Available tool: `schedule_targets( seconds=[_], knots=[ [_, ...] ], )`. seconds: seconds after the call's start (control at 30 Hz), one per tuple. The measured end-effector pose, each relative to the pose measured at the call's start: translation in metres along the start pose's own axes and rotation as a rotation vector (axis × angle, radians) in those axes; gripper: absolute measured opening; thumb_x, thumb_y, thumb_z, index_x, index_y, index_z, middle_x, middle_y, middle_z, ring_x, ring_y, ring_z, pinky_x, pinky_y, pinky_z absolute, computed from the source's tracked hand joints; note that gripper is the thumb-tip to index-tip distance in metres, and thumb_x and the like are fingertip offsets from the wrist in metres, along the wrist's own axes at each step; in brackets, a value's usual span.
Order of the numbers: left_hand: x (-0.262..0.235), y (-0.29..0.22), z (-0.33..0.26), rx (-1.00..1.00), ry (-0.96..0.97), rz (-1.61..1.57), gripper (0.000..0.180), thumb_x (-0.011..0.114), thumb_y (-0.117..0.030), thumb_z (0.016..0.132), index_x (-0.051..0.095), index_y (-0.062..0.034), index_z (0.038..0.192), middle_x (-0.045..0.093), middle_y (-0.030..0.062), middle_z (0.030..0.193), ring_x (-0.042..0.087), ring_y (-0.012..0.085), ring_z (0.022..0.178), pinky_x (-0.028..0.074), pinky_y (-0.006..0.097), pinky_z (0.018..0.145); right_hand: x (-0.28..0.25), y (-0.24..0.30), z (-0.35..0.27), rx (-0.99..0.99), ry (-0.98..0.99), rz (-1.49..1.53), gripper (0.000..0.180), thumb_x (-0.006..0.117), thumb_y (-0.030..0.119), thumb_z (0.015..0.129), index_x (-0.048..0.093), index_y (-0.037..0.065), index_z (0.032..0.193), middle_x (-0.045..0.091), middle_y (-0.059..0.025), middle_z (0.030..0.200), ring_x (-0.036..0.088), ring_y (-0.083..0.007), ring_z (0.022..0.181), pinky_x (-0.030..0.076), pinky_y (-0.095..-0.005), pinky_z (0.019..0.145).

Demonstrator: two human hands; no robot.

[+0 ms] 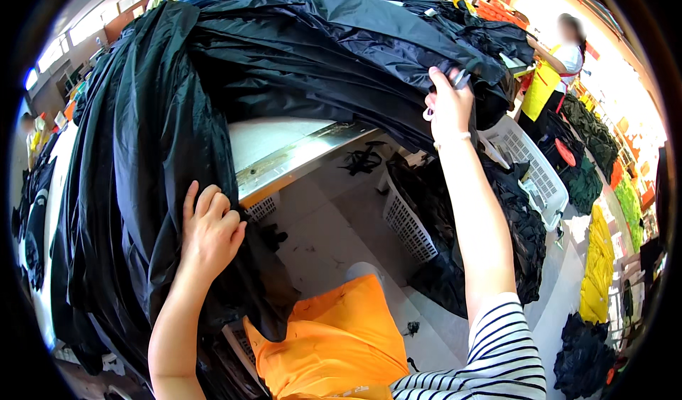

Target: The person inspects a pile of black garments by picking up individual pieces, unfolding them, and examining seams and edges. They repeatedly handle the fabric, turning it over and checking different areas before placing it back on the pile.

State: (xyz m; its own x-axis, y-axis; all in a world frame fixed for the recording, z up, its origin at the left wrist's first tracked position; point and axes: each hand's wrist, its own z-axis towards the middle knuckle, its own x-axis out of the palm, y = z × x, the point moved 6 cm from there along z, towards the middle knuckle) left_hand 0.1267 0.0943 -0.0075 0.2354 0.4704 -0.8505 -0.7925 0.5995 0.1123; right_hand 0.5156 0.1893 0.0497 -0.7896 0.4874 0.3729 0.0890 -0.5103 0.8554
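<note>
A large heap of dark, shiny fabric (149, 137) drapes across the worktable (284, 144) and hangs down over its near left side. My left hand (212, 229) has its fingers bent around a fold of that hanging cloth. Farther off on the right, my right hand (450, 105) is raised at the edge of the fabric. It grips small scissors (462, 80), their blades pointing up and away and a finger loop showing at the palm. Whether the blades touch the cloth cannot be made out.
A white plastic basket (529, 165) stands to the right, and another basket (412, 222) full of dark cloth sits below. An orange apron (330, 336) covers my lap. A person in a yellow apron (543, 87) works at the far right. Yellow cloth (595, 268) lies at the right.
</note>
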Motion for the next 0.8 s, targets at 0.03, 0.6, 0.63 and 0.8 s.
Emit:
schedule_targets(
  seconds=[0.03,0.6,0.63,0.8],
  knots=[
    [0.001,0.003,-0.001,-0.011,0.038,-0.013,0.015,0.072,-0.018,0.075,0.063,-0.0063,0.07,0.053,0.01,0.09,0.049,0.0296,0.114,0.019,0.054,0.114,0.015,0.01,-0.02,-0.158,0.072,-0.028,0.015,0.07,0.011,0.084,0.056,0.009,0.08,0.044,0.0047,0.055,0.041,-0.0086,0.042,0.029,-0.025,0.04],
    [-0.01,0.038,-0.078,-0.968,-0.282,-1.633,0.03,0.06,-0.004,0.089,0.056,0.0044,0.118,0.067,0.0075,0.098,0.066,0.0139,0.084,0.054,0.025,0.08,0.061,-0.018,-0.227,-0.189,0.934,-0.189,0.011,0.075,-0.001,0.076,0.067,0.003,0.082,0.057,-0.0001,0.079,0.052,-0.0087,0.063,0.039,-0.0223,0.055],
    [-0.013,0.036,-0.076,-0.964,-0.303,-1.624,0.03,0.06,-0.004,0.09,0.057,0.0046,0.118,0.068,0.0075,0.097,0.066,0.0133,0.083,0.054,0.025,0.078,0.055,-0.017,-0.218,-0.138,0.861,-0.147,0.009,0.073,0.0,0.08,0.066,0.002,0.083,0.056,0.0027,0.078,0.048,-0.004,0.064,0.037,-0.0194,0.056],
    [-0.013,0.034,-0.08,-1.021,-0.362,-1.609,0.028,0.061,-0.006,0.089,0.06,0.0036,0.115,0.068,0.0089,0.098,0.066,0.0155,0.086,0.052,0.025,0.081,0.044,-0.021,-0.212,0.22,0.614,-0.026,0.02,0.064,0.019,0.094,0.061,0.006,0.079,0.046,0.0103,0.061,0.035,0.0022,0.051,0.025,-0.0165,0.046]
  ],
)
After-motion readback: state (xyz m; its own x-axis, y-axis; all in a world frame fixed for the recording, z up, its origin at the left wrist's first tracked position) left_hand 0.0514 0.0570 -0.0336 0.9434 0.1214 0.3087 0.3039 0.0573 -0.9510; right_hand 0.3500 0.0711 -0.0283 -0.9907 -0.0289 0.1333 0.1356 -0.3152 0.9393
